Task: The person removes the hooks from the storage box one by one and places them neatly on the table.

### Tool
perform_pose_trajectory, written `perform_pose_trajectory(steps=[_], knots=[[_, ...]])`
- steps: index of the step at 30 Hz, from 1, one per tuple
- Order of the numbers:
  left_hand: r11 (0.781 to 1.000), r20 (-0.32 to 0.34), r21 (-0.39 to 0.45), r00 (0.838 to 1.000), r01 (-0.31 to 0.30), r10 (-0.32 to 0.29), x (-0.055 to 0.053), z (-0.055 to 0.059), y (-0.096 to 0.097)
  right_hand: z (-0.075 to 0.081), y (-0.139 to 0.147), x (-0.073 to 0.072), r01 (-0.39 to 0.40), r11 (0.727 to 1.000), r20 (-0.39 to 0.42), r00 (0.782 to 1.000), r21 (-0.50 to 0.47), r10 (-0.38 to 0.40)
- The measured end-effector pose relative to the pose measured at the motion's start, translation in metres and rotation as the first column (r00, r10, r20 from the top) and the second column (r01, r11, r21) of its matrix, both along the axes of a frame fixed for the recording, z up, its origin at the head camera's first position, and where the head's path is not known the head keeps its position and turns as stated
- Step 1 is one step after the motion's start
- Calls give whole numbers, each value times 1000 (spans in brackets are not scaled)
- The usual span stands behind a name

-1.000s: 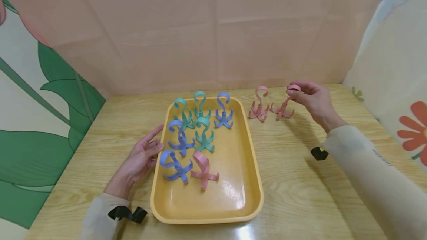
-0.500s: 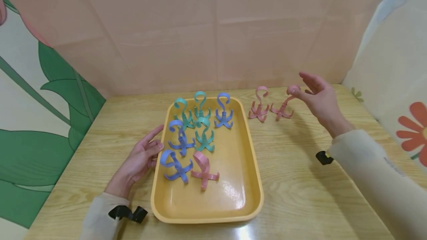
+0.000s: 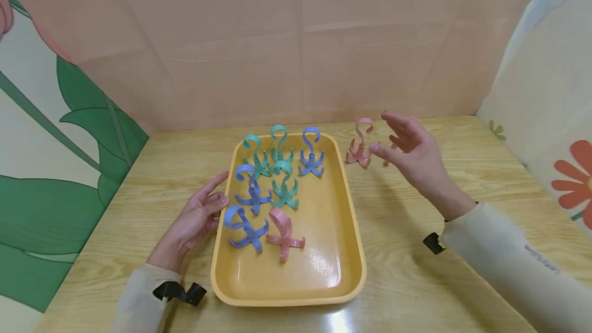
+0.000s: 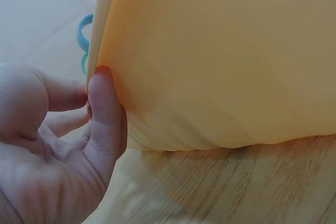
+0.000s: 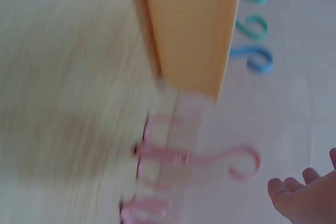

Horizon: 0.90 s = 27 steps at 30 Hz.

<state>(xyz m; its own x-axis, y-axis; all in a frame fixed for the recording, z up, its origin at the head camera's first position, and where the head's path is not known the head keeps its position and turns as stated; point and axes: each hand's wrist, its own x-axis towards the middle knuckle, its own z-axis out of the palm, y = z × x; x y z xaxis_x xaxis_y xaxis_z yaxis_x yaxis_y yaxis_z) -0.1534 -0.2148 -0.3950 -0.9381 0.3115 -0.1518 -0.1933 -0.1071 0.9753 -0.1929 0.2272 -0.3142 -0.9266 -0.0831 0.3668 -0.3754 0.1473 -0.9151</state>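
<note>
A yellow tray holds three green hooks, three blue hooks and a pink hook, each with a curled top and splayed prongs. My left hand grips the tray's left rim, and the left wrist view shows thumb and fingers pinching the wall. My right hand is raised over the table with fingers spread, holding nothing. It covers most of one pink hook. Just left of its thumb, another pink hook stands on the table, outside the tray.
The wooden table runs back to a pink cloth backdrop. Printed panels with leaves and a red flower flank it on both sides. Table surface lies between the tray and my right forearm.
My right hand has let go of the right-hand pink hook, opened, and shifted left in front of it. That hook stays on the table. My left hand keeps its place at the tray.
</note>
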Motion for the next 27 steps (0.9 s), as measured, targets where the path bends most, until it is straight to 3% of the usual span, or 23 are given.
perform_pose_trajectory(steps=[5,14,27], knots=[[1000,5,3,1000,-5,5,0,0,1,-2,-25,16,-134,987,20,990,-84,136],[1000,27,-1,999,-19,19,0,1,1,-3,-62,41,-254,966,33,966,-49,256],[1000,25,11,999,-19,19,0,2,1,-9,-104,66,-414,909,140,898,-53,418]])
